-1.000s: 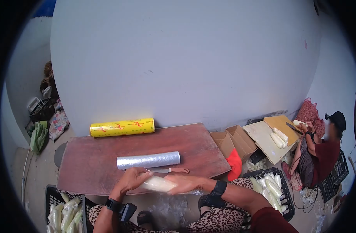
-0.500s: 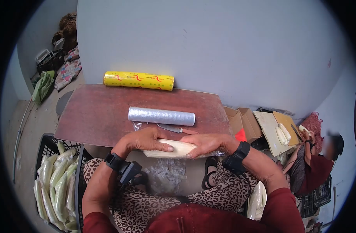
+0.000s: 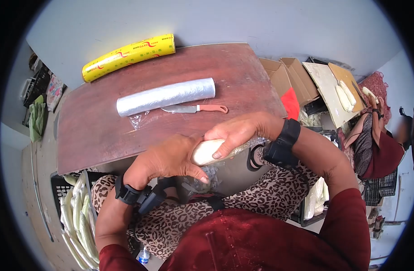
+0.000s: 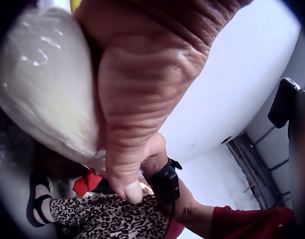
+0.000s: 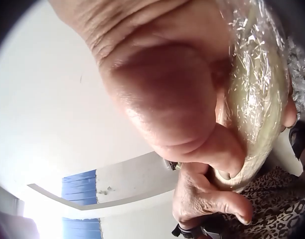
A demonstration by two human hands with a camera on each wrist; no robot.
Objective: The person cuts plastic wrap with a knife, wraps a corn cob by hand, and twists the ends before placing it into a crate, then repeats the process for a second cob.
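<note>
My right hand (image 3: pixel 236 131) grips a pale, long vegetable wrapped in clear film (image 3: pixel 207 152), its thumb on top. In the right wrist view the shiny, wrinkled film (image 5: pixel 257 74) shows along the vegetable, and fingertips (image 5: pixel 290 112) come round its far side. My left hand (image 3: pixel 171 156) lies against the vegetable's left end with its thumb stretched away; the other fingers are partly hidden behind it. In the left wrist view the rounded end (image 4: pixel 48 74) is smooth under the film. Both hands are just in front of the red-brown table (image 3: pixel 171 131).
On the table lie a roll of film (image 3: pixel 166 95), a knife with a pink handle (image 3: pixel 211 108) and a yellow roll (image 3: pixel 130 56). Crates with wrapped vegetables (image 3: pixel 80 217) stand on both sides. Cardboard boxes (image 3: pixel 297 81) and another person (image 3: pixel 383 149) are at right.
The head view has tipped down and turned. My left hand has gone from gripping the vegetable, thumb on top, to lying at its end with the thumb spread. My right hand keeps its grip.
</note>
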